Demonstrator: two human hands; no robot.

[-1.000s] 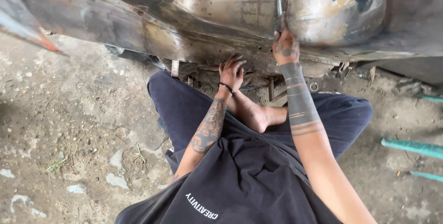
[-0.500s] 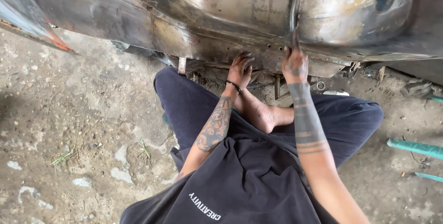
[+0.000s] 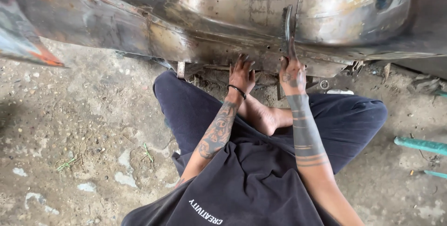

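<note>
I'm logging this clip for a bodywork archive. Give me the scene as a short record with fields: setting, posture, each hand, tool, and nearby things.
setting: bare dirt and concrete ground beside a stripped, rusty car body
posture: person seated cross-legged, dark trousers, bare foot tucked in
left hand: fingers spread, pressed on the body's lower sill
right hand: closed on the handle of a wire brush, held upright against the panel
nearby: teal pipe lying on the ground at the right
</note>
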